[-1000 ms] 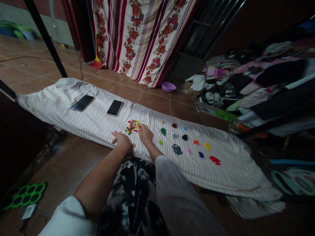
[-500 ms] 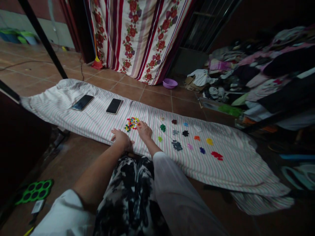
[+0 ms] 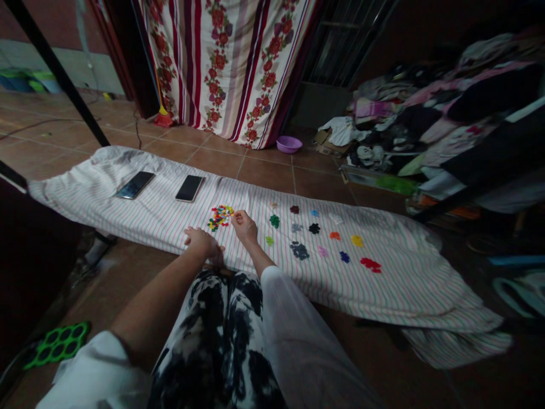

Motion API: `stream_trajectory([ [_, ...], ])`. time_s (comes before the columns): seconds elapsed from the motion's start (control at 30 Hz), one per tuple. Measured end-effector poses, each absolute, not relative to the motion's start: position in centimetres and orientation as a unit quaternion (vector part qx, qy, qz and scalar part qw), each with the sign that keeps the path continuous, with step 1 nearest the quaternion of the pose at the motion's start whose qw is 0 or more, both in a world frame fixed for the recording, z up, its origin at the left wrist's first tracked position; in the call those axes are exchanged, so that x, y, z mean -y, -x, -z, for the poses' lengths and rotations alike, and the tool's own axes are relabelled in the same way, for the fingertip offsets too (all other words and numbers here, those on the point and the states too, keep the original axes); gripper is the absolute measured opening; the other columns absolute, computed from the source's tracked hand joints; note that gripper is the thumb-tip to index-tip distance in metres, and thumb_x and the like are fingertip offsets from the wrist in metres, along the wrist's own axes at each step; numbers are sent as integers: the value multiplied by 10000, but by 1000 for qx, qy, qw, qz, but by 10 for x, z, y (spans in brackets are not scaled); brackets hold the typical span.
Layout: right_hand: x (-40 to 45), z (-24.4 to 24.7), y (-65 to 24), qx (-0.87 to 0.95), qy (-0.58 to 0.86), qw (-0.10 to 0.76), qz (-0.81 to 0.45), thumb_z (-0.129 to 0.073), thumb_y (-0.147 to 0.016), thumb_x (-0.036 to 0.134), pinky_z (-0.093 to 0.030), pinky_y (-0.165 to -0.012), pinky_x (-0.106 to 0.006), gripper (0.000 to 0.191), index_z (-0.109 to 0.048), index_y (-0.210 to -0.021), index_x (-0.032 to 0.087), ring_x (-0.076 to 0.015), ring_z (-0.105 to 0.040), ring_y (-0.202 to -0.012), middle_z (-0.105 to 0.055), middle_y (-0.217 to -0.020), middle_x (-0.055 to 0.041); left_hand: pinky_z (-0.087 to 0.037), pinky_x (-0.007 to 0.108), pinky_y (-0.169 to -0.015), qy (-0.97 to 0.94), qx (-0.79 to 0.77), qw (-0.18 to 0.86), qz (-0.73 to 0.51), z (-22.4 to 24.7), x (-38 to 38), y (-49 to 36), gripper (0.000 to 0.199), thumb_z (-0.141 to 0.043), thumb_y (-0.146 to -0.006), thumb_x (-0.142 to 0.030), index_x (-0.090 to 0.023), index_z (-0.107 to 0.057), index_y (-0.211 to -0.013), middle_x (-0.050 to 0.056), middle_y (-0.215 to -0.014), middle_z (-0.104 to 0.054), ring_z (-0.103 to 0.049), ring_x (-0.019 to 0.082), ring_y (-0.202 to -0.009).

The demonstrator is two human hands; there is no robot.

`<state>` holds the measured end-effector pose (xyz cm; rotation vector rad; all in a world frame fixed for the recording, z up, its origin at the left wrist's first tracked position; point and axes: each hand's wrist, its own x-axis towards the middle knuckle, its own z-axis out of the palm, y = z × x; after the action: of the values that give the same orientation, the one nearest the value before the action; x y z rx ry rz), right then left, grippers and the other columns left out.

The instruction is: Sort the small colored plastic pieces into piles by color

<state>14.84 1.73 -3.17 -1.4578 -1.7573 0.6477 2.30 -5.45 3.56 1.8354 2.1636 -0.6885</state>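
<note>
A mixed pile of small coloured pieces (image 3: 220, 217) lies on a striped cloth (image 3: 255, 196). At the pile's right edge is my right hand (image 3: 244, 227), thumb and fingers pinched together; whatever they hold is too small to make out. My left hand (image 3: 202, 243) rests on the cloth's near edge below the pile, its fingers apart and holding nothing. To the right, pieces sit in separate one-colour groups, among them dark green (image 3: 275, 221), black (image 3: 314, 228), grey (image 3: 300, 250), orange (image 3: 335, 236), yellow (image 3: 356, 241) and red (image 3: 370, 264).
Two phones, one farther left (image 3: 135, 185) and one nearer the pile (image 3: 189, 188), lie on the cloth. Beyond it are a purple basin (image 3: 289, 145), a floral curtain (image 3: 221, 68) and heaped clothes (image 3: 409, 113). A green holed tray (image 3: 58, 343) is at lower left.
My right hand has drawn back slightly from the pile, fingers still pinched. My left hand stays at the near edge. The whole view has shifted a little.
</note>
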Motion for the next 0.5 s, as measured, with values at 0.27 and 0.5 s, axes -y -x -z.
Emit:
stream_trajectory([
  [0.27, -18, 34, -149, 662, 574, 407, -258, -546, -840, 334, -475, -710, -247, 121, -582, -924, 256, -156, -680, -815, -711, -856, 21, -365, 615, -955, -618, -733, 117, 260, -48, 57, -29, 762, -390, -790, -691, -150, -606, -1281, 259, -1411, -473, -322, 521, -1327],
  [0.5, -9, 28, -159, 633, 568, 437, -292, -518, -825, 295, -502, -730, -242, 123, -558, -933, 249, -138, -671, -807, -694, -889, 19, -381, 639, -930, -635, -733, 108, 220, -47, 61, -26, 744, -410, -775, -682, -136, -653, -1219, 276, -1351, -526, -361, 532, -1296],
])
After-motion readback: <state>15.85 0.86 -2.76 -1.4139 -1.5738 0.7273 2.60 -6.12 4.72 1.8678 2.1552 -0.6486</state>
